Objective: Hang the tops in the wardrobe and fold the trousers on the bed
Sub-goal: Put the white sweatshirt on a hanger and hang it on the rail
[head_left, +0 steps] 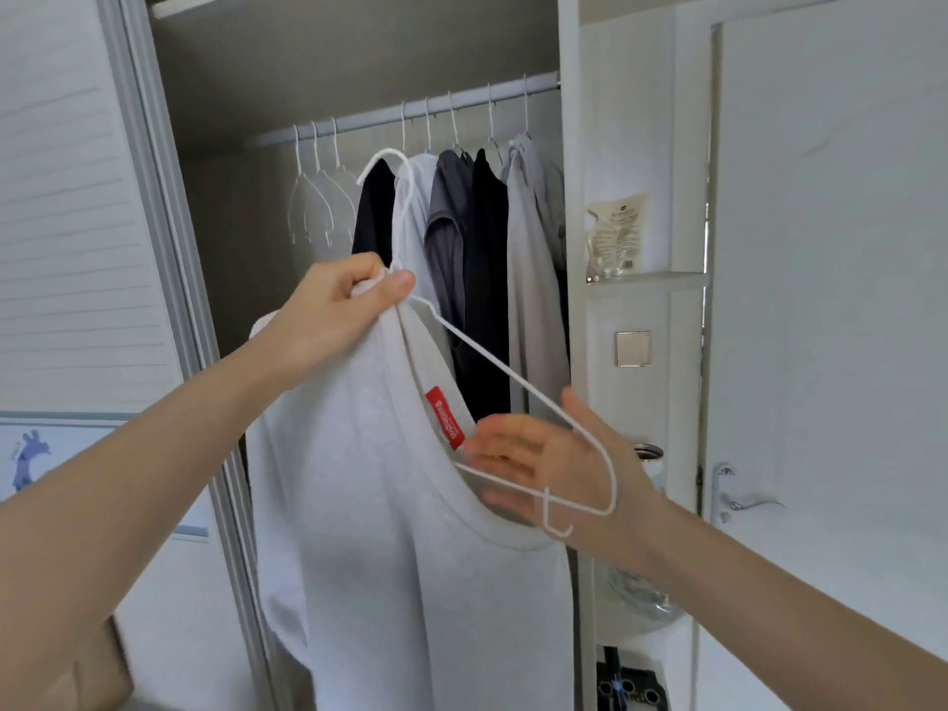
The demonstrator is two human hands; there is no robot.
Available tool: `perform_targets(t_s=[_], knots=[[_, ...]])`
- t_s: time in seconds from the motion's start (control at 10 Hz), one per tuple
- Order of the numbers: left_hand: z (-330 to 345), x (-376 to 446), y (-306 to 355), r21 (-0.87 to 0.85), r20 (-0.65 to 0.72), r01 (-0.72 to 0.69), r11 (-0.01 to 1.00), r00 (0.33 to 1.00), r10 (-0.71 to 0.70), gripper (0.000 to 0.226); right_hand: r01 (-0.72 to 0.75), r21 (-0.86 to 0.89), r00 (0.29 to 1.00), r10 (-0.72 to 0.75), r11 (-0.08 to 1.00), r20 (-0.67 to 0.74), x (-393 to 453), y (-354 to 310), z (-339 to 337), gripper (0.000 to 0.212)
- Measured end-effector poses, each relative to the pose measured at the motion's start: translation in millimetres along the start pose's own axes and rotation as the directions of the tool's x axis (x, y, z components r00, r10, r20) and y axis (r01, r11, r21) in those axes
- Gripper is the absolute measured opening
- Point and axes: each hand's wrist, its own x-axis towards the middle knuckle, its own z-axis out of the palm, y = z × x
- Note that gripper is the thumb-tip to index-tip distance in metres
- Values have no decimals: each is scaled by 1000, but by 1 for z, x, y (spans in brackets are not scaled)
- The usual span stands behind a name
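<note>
A light grey top (pixel 390 531) with a red neck label hangs in front of the open wardrobe. My left hand (pixel 333 310) pinches its shoulder together with the neck of a white wire hanger (pixel 492 359). The hanger's right arm sticks out of the neck hole. My right hand (pixel 554 464) is under that arm with straight fingers reaching into the neck opening. Behind, the wardrobe rail (pixel 420 107) carries several hung tops (pixel 477 259) in black, white and grey.
Three bare white hangers (pixel 318 197) hang at the rail's left end. A sliding wardrobe door (pixel 77 223) stands at left. At right are a white shelf unit holding a packet (pixel 615 236) and a white room door with a handle (pixel 744 500).
</note>
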Motion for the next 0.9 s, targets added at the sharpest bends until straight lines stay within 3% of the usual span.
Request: perform_targets(t_s=[0.1,0.2,0.3,0.4,0.5,0.6,0.7,0.8,0.9], knots=[[-7,1,-5,-58,-26,24,998,999,-25,59,-125,-717,989,27,685,-147,-7,22,-17,32],[-20,-3,-20,6,-121,116,993,986,-115,54,94,-841,979,-104,-533,176,-12,34,-36,19],[-37,-16,-39,86,-229,216,973,954,-192,58,98,-703,941,-164,-705,296,-18,28,-31,21],[-45,-31,-50,162,-252,237,958,949,-192,54,76,-831,949,-215,-552,229,-12,7,-30,32],[-45,-42,-46,273,-258,220,937,955,-150,45,118,-914,946,-236,-387,222,6,-5,-25,24],[-30,-49,-33,384,-219,131,914,975,-48,52,176,-973,894,-391,-147,220,25,-4,4,24],[-1,-61,-19,598,-172,-39,800,969,176,52,255,-961,842,-513,105,167,46,4,34,26],[3,-65,-21,674,-137,-96,732,958,252,47,306,-921,798,-592,240,111,58,1,48,32],[-27,-71,-39,677,-99,-119,726,963,250,50,369,-876,736,-674,310,71,60,-22,43,38]])
